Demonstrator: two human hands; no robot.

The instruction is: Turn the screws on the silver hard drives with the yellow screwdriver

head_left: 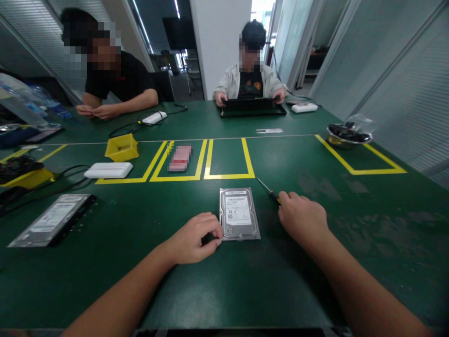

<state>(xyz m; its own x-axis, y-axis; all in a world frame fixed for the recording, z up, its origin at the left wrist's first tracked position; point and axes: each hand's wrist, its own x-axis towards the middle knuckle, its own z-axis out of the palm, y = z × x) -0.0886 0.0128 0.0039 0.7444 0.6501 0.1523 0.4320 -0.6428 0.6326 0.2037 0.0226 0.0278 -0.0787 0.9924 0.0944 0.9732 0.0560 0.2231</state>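
A silver hard drive (238,215) with a white label lies flat on the green table in front of me. My left hand (198,238) is at its lower left corner, thumb and curled index finger meeting against the edge. To the right of the drive, my right hand (303,213) is closed around a screwdriver (269,189) with a black and yellow handle. Its thin metal shaft points up and left, apart from the drive. Most of the handle is hidden in my fingers.
Another stack of drives (52,220) lies at left, near a white power strip (108,170) and a yellow bin (121,147). Yellow tape (229,177) marks rectangles; a pink object (180,158) sits in one. A bowl (349,135) stands far right. Two people sit opposite.
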